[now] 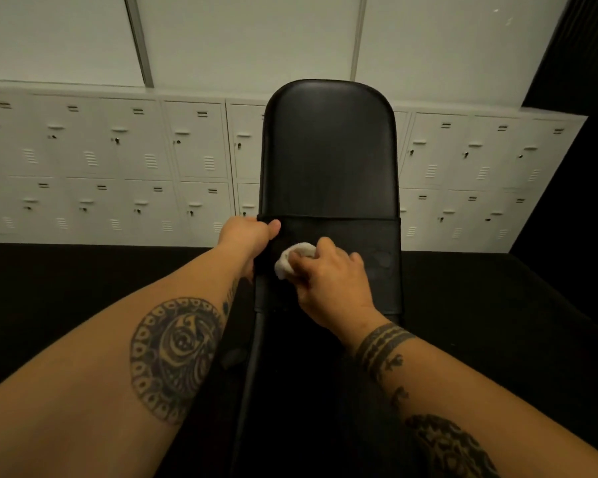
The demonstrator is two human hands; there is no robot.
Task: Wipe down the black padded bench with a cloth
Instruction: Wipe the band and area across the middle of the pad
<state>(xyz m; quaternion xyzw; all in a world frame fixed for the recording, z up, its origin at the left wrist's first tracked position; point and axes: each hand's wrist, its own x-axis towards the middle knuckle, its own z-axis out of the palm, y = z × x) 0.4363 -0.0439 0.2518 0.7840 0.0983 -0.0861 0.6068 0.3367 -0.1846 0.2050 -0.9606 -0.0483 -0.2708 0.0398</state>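
Nearest the viewer, along the close end of the long black padded bench (328, 160), two tattooed forearms reach forward, one over each side of its narrow dark pad. The bench's long axis runs straight away from the person, so all of its surface past the hands lies directly ahead.

Further along, on the middle section of the bench, the right hand (332, 281) has its fingers curled over a small bunched white cloth (292, 258) and presses it against the padding, on the left half of that section. Just beyond it, on the bench's left edge, the left hand (247, 232) grips the padding at the seam between the middle and far sections, with its thumb on top and its fingers wrapped over the side. It appears to be steadying the bench.

Past the seam, the far rounded section rises away, with neither hand on it. Reaching it would probably mean pushing the cloth forward along the bench's length. The right hand holds the cloth, and the left is slightly further along.

Behind the bench's far end stand white metal lockers (118, 160) on a black floor (83, 270), below a pale panelled wall (239, 36).
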